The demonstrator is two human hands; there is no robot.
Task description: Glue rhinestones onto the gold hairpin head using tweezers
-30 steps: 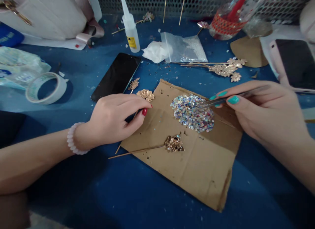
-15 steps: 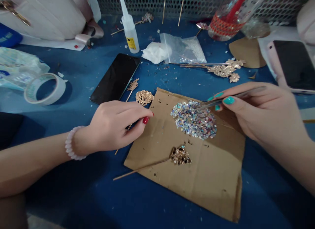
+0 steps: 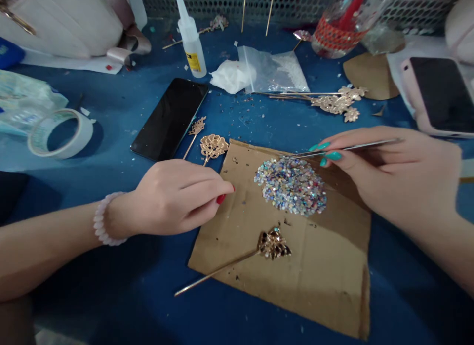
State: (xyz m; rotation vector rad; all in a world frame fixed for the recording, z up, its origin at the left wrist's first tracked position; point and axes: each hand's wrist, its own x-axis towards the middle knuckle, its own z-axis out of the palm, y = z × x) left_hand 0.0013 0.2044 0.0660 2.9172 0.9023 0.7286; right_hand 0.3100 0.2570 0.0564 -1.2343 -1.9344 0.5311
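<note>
With the right hand (image 3: 392, 172) pinching tweezers (image 3: 344, 148) over the sequins (image 3: 291, 186) mid-cardboard (image 3: 318, 280) and the curled, empty left hand (image 3: 177, 196) pressing its left edge, a nudge could scatter them.

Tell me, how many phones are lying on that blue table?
2. A black phone lies left of centre beside the glue bottle; a pink-cased phone lies at the right edge, partly cut off.

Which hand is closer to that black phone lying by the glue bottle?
The left hand. It rests just below the phone, on the cardboard's left edge. The right hand, holding tweezers over the sequin pile, is far off to the phone's right.
</note>
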